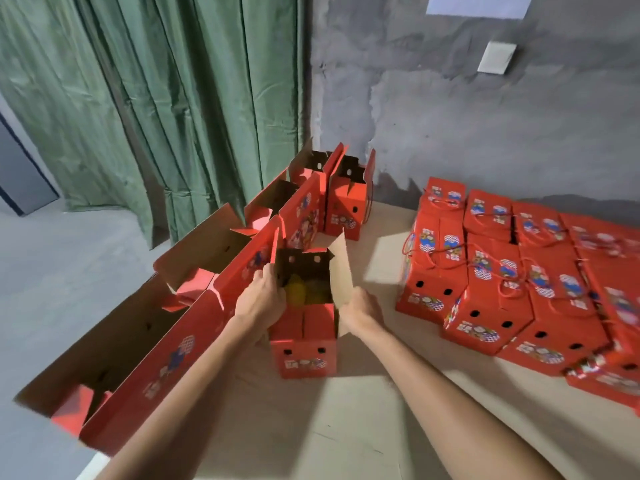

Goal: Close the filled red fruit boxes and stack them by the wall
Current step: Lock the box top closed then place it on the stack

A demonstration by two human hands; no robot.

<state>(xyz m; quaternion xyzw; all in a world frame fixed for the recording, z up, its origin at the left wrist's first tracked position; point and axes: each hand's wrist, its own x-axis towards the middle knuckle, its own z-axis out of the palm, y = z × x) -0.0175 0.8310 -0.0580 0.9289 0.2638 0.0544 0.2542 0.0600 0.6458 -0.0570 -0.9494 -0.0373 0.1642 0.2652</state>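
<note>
An open red fruit box (303,355) stands upright in the middle of the table, with yellow-green fruit (298,293) visible inside. My left hand (260,299) grips the box's left top edge, fingers curled over the rim. My right hand (360,308) holds the lower part of the raised brown right flap (341,271). Closed red boxes (512,282) with red cord handles lie packed together at the right, reaching the grey wall.
A row of open red boxes (221,271) with raised flaps runs along the table's left edge toward the wall. Two more open boxes (348,199) stand at the back. A green curtain (156,98) hangs left; bare tabletop (311,427) lies in front.
</note>
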